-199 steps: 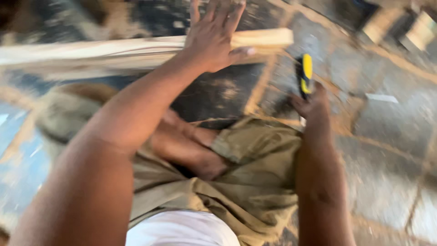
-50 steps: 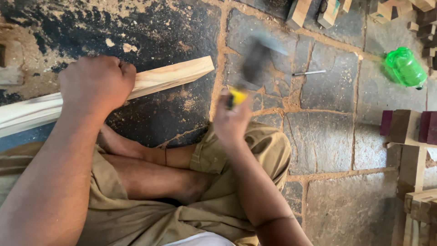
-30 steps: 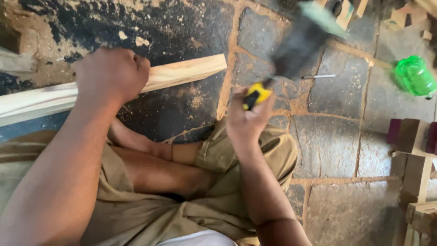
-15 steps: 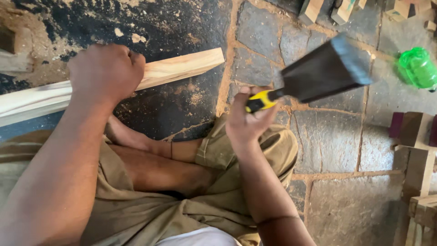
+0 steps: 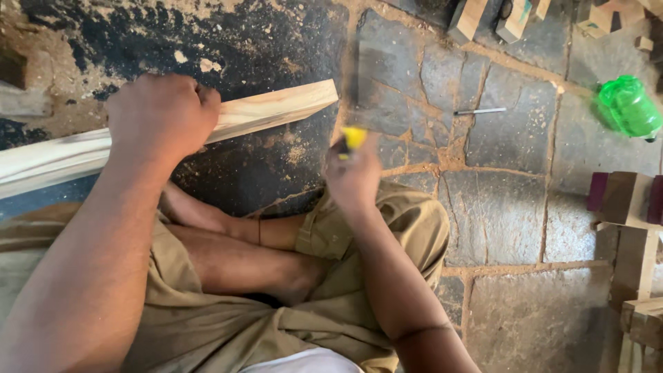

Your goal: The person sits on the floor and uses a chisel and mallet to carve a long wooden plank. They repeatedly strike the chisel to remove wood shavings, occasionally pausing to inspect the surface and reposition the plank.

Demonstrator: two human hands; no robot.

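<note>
I sit cross-legged on a stone floor. My left hand [image 5: 162, 114] is closed around a long pale wooden plank [image 5: 276, 110] that runs from the left edge to the middle of the view and rests on the ground. My right hand [image 5: 353, 178] grips the yellow and black handle of a striking tool [image 5: 353, 137], just right of the plank's end. The tool's head is smeared by motion and cannot be made out.
A green plastic bottle [image 5: 627, 107] lies at the right. A thin metal pin [image 5: 480, 110] lies on the stones past the plank's end. Wooden blocks [image 5: 469, 17] sit along the top edge, and more wood pieces [image 5: 625, 207] are stacked at the right.
The tool's dark head was raised up to the right half a second ago; it has swung down toward the plank's end and is now a blur. My left hand stays on the plank.
</note>
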